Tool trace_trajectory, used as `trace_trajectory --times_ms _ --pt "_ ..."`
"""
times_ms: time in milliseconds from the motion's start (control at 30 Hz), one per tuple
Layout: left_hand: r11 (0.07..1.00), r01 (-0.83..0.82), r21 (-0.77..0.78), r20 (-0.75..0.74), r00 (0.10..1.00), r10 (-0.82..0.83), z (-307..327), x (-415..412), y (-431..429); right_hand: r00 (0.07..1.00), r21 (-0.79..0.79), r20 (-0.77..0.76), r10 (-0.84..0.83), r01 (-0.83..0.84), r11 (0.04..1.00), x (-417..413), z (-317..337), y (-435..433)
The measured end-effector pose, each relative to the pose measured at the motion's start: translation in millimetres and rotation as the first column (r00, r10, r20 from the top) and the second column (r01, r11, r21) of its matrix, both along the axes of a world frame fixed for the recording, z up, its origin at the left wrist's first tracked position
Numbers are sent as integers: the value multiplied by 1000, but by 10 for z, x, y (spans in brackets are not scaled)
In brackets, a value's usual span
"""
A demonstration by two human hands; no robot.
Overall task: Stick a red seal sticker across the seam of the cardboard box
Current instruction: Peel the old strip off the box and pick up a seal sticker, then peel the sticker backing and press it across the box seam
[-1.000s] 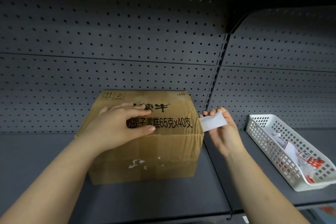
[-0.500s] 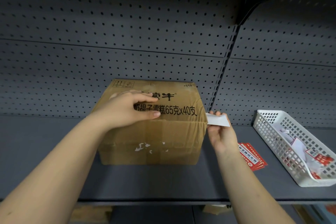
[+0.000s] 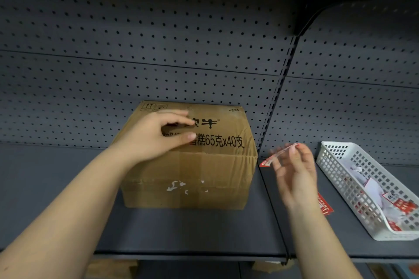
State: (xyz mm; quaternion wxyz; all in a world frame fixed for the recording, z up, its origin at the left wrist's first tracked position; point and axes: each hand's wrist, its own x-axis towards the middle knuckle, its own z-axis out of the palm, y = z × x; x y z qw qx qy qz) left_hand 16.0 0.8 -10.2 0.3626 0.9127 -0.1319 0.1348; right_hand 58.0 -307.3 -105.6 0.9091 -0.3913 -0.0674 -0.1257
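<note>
Your right hand (image 3: 294,172) pinches red seal sticker (image 3: 280,154) at fingertips, just right of cardboard box (image 3: 190,165) on shelf (image 3: 181,233). Left hand (image 3: 156,138) on box top, fingers loosely curled, gripping nothing. Sticker looks floppy; could fold onto itself, or land crooked off seam.

Shelf surroundings beside the work

A white mesh basket (image 3: 335,166) is sitting on the dark grey shelf (image 3: 204,231) at the right, holding crumpled paper scraps (image 3: 371,186); a perforated back panel (image 3: 158,59) is rising behind.
</note>
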Motion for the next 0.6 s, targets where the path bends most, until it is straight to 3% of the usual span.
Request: trace_trajectory --times_ms 100,167,233,300,367,600 --pt "986 1 -168 273 961 45 20 -184 -33 985 -153 161 61 -36 988 -328 344 44" --pt "981 34 -191 332 943 32 15 -391 -97 965 -301 236 119 -44 953 -588 505 174" --pt "976 93 -196 228 973 -47 -48 -601 -193 961 -495 228 153 -21 868 -801 525 345" --pt "964 138 -229 30 990 -134 -177 -766 -302 973 -675 173 151 5 738 -954 435 559" --pt "951 131 -280 -92 982 -162 -340 -877 -372 976 -781 130 175 -8 625 -1066 323 783" --pt "903 -37 -427 -128 992 -20 -822 -972 -184 984 -916 -1 175 -72 395 -1223 14 1166"
